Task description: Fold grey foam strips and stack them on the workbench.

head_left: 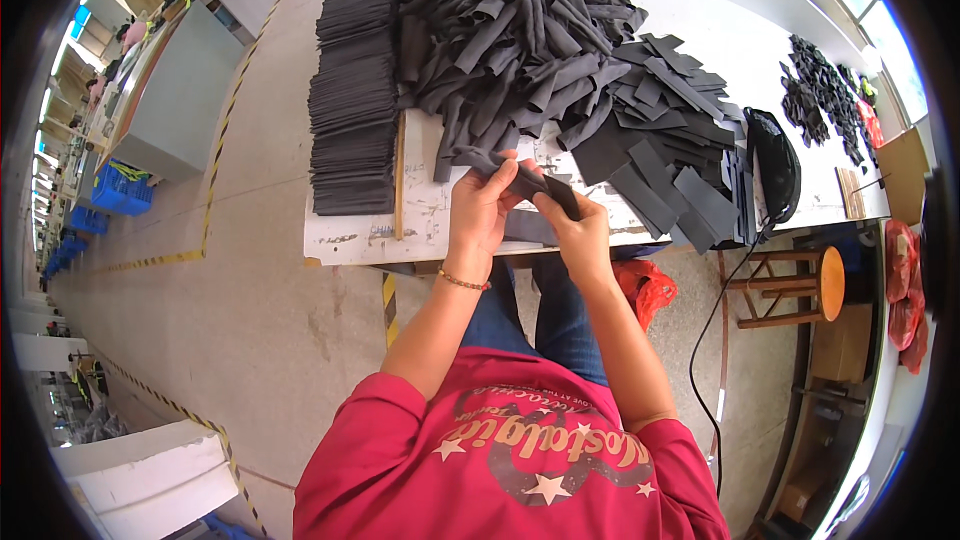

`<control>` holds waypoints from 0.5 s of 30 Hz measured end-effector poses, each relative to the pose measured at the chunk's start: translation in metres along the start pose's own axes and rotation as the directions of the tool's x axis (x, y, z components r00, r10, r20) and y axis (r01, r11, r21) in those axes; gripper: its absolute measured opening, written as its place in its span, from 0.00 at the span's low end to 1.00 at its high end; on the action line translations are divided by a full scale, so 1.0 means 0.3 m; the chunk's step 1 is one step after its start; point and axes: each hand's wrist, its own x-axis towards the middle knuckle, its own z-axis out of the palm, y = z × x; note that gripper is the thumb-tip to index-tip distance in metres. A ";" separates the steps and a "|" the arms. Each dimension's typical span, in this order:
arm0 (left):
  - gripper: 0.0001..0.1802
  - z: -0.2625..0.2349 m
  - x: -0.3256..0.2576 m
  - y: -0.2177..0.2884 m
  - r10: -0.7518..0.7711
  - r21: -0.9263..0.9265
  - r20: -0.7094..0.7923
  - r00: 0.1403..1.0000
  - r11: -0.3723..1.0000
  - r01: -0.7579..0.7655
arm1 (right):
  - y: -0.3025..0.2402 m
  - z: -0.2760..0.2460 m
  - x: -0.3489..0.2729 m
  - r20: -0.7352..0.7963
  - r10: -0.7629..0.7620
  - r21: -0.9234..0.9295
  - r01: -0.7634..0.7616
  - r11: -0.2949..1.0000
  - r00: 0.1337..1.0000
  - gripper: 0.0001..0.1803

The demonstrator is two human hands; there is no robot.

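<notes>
Over the front edge of the white table (350, 250), a dark grey fabric strip (478, 159) is stretched between both my hands. My left hand (483, 202) pinches it near its middle, with thumb and fingers closed. My right hand (582, 235) grips the other end, where a flat darker piece (562, 198) sticks up; whether the two are joined I cannot tell. Just beyond lies a big heap of curled dark fabric strips (520, 30). To the left stands a long neat stack of dark strips (352, 90), and flat dark rectangular pieces (660, 115) are spread to the right.
A black rounded object (772, 165) with a cable sits on the table's right side. Small black pieces (825, 90) lie farther right. A wooden stool (830, 283) and a red plastic bag (645, 290) are below the table. Blue crates (122, 190) stand across the aisle.
</notes>
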 end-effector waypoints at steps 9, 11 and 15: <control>0.14 -0.027 0.008 -0.005 -0.061 -0.055 0.039 0.997 0.996 0.063 | -0.010 -0.016 0.011 0.000 0.049 0.018 -0.049 0.999 0.999 0.18; 0.14 -0.061 0.031 0.037 -0.030 -0.092 0.035 0.999 0.995 0.033 | -0.007 -0.051 -0.006 0.034 -0.027 -0.151 0.031 0.988 0.999 0.23; 0.10 -0.086 0.056 0.071 -0.044 0.002 0.022 0.999 0.999 0.044 | -0.027 -0.124 -0.020 0.202 -0.143 -0.370 0.211 0.905 0.969 0.28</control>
